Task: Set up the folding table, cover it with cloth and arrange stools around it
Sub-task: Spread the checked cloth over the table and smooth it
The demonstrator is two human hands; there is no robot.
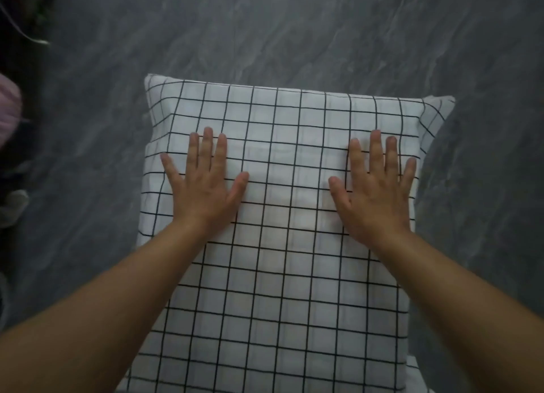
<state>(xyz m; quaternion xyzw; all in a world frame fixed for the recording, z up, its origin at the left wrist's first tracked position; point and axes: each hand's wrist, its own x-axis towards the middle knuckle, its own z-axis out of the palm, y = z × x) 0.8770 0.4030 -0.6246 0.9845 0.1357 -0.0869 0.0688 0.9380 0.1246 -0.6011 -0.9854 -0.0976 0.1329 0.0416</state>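
A white cloth (282,274) with a black grid pattern lies spread over the table, hiding the tabletop and its legs. My left hand (203,186) lies flat on the cloth left of its middle, fingers straight and spread. My right hand (376,189) lies flat in the same way on the right side. Both palms press down on the fabric. The cloth's far corners hang a little past the table's far edge. No stool shows in this view.
Dark grey marbled floor (294,33) surrounds the table on the far, left and right sides. At the left edge sit dark items, a pink object (8,109) and a pale thing (14,207) on the floor.
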